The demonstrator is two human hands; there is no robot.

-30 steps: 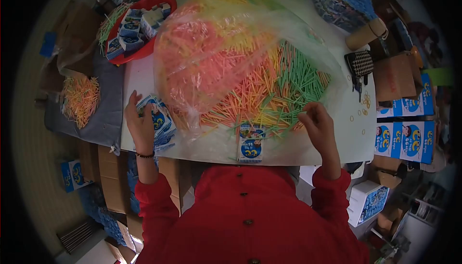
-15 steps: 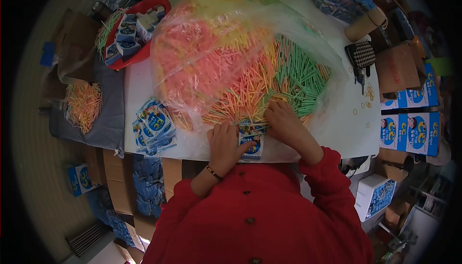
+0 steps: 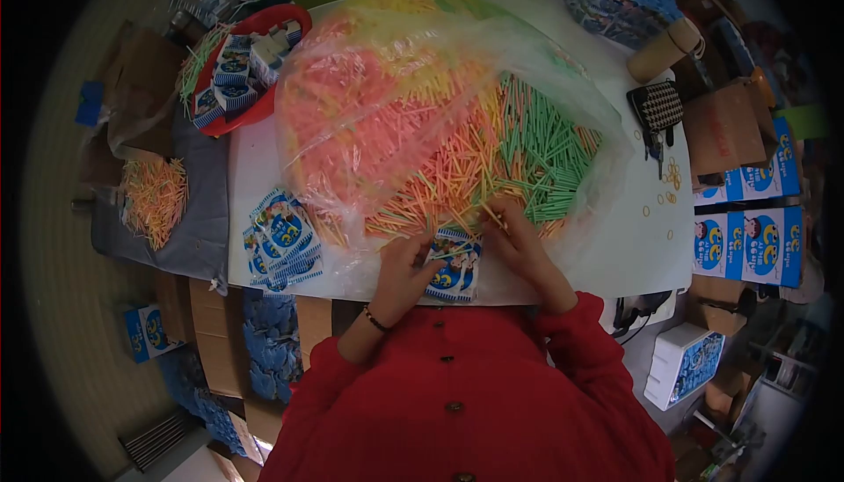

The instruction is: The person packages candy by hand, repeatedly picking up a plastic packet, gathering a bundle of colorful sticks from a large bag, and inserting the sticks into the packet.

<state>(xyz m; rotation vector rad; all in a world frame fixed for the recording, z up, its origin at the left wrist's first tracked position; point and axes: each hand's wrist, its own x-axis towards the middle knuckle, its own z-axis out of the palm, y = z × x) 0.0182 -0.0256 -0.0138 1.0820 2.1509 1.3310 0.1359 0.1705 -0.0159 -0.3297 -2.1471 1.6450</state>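
Observation:
A large clear plastic bag of pink, orange, yellow and green sticks lies open toward me on the white table. My left hand is curled at the left side of some blue-and-white packets, near a few sticks; what its fingers hold is hidden. My right hand pinches thin sticks between thumb and fingers at the bag's front edge, right of the packets. More blue-and-white packets lie in an overlapping pile to the left.
A red basket with small packs stands at the back left. Loose sticks lie on a grey surface farther left. On the right are a tan bottle, a checked pouch, rubber bands and blue-and-white boxes.
My right hand has turned and lifted slightly from the sticks, with thin sticks now showing at its fingertips. My left hand has shifted slightly down, its fingers more curled.

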